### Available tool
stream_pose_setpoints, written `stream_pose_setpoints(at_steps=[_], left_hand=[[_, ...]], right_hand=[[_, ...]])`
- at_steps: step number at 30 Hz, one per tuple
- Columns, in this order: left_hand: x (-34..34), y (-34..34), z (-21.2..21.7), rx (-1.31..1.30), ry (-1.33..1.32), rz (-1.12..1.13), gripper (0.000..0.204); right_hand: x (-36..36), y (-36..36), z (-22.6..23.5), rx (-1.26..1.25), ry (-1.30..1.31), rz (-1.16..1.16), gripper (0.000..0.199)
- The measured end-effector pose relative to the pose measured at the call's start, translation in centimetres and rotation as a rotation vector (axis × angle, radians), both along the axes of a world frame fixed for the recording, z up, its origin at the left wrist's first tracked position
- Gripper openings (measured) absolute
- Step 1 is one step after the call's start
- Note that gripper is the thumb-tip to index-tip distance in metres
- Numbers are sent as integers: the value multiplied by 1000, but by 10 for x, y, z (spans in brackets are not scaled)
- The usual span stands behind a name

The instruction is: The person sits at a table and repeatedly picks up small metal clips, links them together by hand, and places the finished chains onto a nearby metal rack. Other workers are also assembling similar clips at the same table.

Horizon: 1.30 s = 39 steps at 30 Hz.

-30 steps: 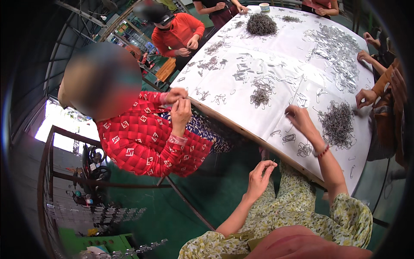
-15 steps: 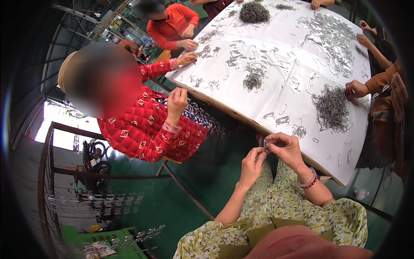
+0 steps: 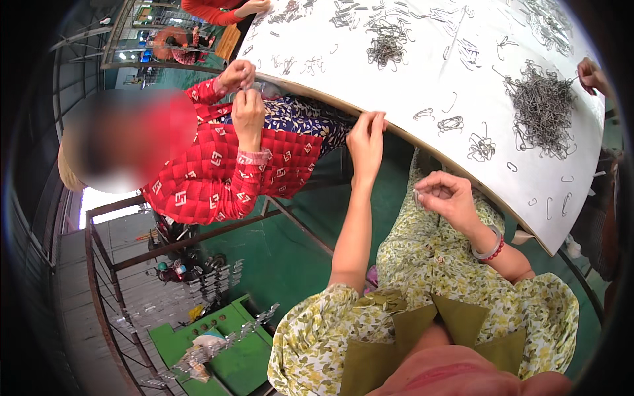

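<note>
My left hand (image 3: pixel 365 146) reaches to the wooden edge of the white-covered table (image 3: pixel 422 82), its fingertips pressed together. Whatever it may hold is hidden. Lower and to the right, over my lap, my right hand (image 3: pixel 450 201) is closed in a pinch on a small metal piece (image 3: pixel 417 197), mostly covered by the fingers. On the table nearest my hands lie loose bent wire hooks (image 3: pixel 451 124) and a small cluster of wire hooks (image 3: pixel 482 149). A large tangled heap of hooks (image 3: pixel 545 112) sits farther right, and a smaller heap (image 3: pixel 386 49) lies farther back.
On my left a co-worker in a red quilted jacket (image 3: pixel 224 175) holds both hands near the table edge. Another person's hand (image 3: pixel 592 74) is beside the large heap. A rusty metal frame (image 3: pixel 178 256) and a green machine (image 3: pixel 221 330) stand at lower left.
My hands, together on a small metal piece before, are now apart. The left has moved up and left to the table edge; the right stays over my lap. The view has shifted.
</note>
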<state>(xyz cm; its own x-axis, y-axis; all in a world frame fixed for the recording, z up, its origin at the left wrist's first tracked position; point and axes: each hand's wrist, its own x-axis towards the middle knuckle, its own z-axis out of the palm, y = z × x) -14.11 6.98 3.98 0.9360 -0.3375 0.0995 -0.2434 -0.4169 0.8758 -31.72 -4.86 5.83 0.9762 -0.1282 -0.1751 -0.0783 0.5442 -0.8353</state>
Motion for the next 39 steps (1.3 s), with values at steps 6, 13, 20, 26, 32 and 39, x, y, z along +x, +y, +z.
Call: stream_pose_setpoints(at_steps=[6, 13, 20, 26, 32, 39], left_hand=[[101, -87, -30, 484, -355, -91, 21], [94, -110, -26, 792, -279, -164, 15], [67, -23, -34, 305, -173, -152, 23], [-32, 13, 38, -26, 184, -245, 14], [-126, 36, 72, -417, 260, -342, 9], [-142, 37, 67, -342, 69, -315, 5]], right_hand=[[-1, -2, -5, -58, -35, 105, 13], [-7, -5, 1, -123, -43, 82, 12], [-11, 0, 8, -228, -159, 22, 12], [-15, -2, 16, -394, -221, -130, 16], [-20, -1, 26, -451, -146, -177, 17], [-27, 8, 26, -556, -257, -215, 20]])
